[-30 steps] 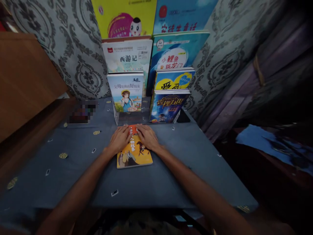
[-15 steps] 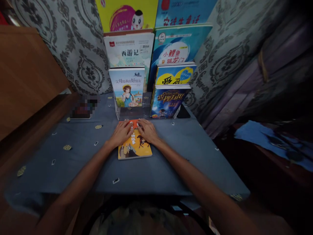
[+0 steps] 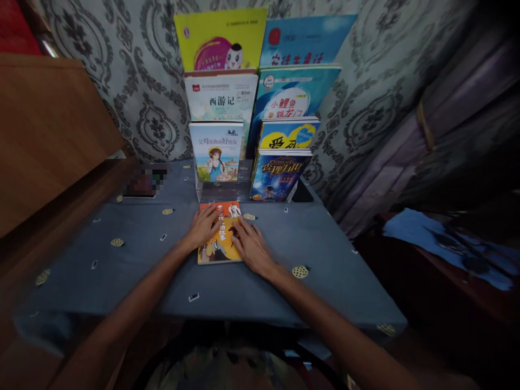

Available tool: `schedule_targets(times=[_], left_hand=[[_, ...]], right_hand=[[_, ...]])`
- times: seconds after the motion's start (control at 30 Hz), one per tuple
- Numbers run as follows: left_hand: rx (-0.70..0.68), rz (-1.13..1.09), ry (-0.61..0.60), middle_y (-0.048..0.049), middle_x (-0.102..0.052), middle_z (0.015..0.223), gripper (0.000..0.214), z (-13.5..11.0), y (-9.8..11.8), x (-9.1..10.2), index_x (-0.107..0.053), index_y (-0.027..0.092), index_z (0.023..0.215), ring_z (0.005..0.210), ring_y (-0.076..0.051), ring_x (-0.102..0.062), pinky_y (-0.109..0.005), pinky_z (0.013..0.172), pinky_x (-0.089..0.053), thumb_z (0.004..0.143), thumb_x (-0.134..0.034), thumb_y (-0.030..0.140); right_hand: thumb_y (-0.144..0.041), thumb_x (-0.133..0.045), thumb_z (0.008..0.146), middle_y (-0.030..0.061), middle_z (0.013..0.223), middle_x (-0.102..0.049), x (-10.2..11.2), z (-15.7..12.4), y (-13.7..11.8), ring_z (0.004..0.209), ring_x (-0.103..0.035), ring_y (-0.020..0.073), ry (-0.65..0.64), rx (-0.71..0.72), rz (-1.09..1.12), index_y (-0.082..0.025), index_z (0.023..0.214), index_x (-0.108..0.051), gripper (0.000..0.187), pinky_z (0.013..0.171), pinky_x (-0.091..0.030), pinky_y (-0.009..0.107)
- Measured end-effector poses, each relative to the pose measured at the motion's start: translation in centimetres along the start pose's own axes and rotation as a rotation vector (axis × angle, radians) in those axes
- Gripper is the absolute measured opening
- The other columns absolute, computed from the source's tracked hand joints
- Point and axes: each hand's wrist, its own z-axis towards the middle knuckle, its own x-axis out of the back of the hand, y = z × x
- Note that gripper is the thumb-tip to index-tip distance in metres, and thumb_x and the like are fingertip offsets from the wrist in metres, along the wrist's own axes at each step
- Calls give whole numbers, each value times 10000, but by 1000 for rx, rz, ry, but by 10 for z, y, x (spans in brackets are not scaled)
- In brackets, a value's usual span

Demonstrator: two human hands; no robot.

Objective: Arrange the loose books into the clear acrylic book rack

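Observation:
An orange and yellow book (image 3: pixel 220 250) lies flat on the cloth-covered table, its cover facing up. My left hand (image 3: pixel 203 226) rests on the book's upper left part, fingers stretched out across the cover. On the right side of the book lies my right hand (image 3: pixel 252 242), its fingers spread and the fingertips on the cover. Neither hand grips anything. Just beyond the book stands a clear display stand (image 3: pixel 223 193), with a thin book showing a girl in a yellow hat (image 3: pixel 217 157) at its front left and a dark blue book (image 3: pixel 280 174) at its front right.
Taller books rise behind, among them a yellow-green one (image 3: pixel 221 35) and a teal one (image 3: pixel 298 86). A dark flat object (image 3: pixel 303 192) sits beside the stand. A wooden panel (image 3: pixel 52 135) borders the left; a patterned curtain (image 3: pixel 158 108) hangs behind the table (image 3: pixel 134 276).
My right hand has slid down and toward the right edge of the book, uncovering its top right corner. My left hand stays on the cover. The camera view has tilted up slightly.

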Motion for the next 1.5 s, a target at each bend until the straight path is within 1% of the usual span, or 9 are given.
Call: schedule_targets(times=[0.23, 0.37, 0.53, 0.8, 0.93, 1.07, 1.33, 1.4, 1.5], left_hand=[[15, -29, 27, -110, -465, 1518, 414, -2, 5, 3, -549, 209, 1378, 1444, -245, -372, -490, 1172, -312, 994, -433, 311], [63, 5, 4, -109, -431, 1542, 452, -20, 21, 6, -499, 247, 1420, 1459, -294, -337, -597, 1162, -271, 984, -468, 359], [33, -51, -30, -101, -386, 1571, 458, -39, 34, 6, -492, 251, 1422, 1483, -282, -288, -573, 1159, -295, 984, -462, 377], [95, -97, 88, -170, -342, 1577, 498, -35, 23, -3, -474, 204, 1428, 1484, -304, -280, -532, 1164, -305, 963, -494, 381], [281, -58, 98, -234, -326, 1570, 597, -31, 15, -8, -393, 152, 1470, 1492, -373, -233, -600, 1153, -262, 957, -485, 443], [296, -102, 88, -234, -411, 1520, 606, -26, 10, -7, -372, 134, 1464, 1469, -361, -297, -570, 1163, -262, 949, -489, 431], [260, -669, 289, -142, -560, 1389, 505, -17, 9, 8, -452, 170, 1388, 1311, -257, -499, -433, 1133, -369, 898, -519, 273], [337, -911, 355, -129, -561, 1382, 516, -9, 8, 7, -466, 179, 1370, 1244, -239, -546, -390, 1075, -428, 868, -566, 244], [633, -1305, 353, -84, -663, 1142, 475, 5, 1, -2, -499, 157, 1301, 903, -167, -655, -291, 827, -527, 837, -595, 176]], right_hand=[[-283, -374, 986, 181, 1554, -399, 0, -2, 0, 1451, -364, 276, 9, 24, -10, -155, 1406, -483, 453, 1164, -301, 551], [-340, -390, 993, 180, 1562, -386, -3, -8, 3, 1466, -334, 276, -13, 46, -13, -165, 1431, -466, 478, 1172, -290, 552], [-368, -388, 996, 162, 1568, -383, -10, -12, 5, 1470, -327, 280, 6, 70, -58, -192, 1446, -460, 489, 1175, -293, 553], [-396, -400, 988, 185, 1592, -324, -1, -9, 13, 1482, -301, 281, -83, 68, 3, -148, 1468, -429, 541, 1188, -293, 534], [-424, -428, 965, 165, 1572, -362, -1, 4, 20, 1462, -343, 285, -27, 33, 79, -185, 1471, -422, 559, 1157, -367, 503], [-414, -429, 958, 181, 1560, -361, -15, 20, 17, 1475, -309, 314, 36, -16, 122, -168, 1465, -431, 563, 1163, -351, 520], [-496, -377, 955, 152, 1569, -336, -35, 19, 22, 1457, -329, 329, 154, -52, 169, -211, 1428, -463, 559, 1135, -362, 577], [-534, -357, 947, 165, 1536, -374, -35, 18, 25, 1445, -350, 329, 161, -59, 174, -195, 1401, -492, 582, 1121, -389, 554], [-582, -342, 932, 187, 1493, -431, -35, 20, 29, 1441, -353, 346, 176, -64, 157, -167, 1387, -503, 636, 1104, -402, 560]])
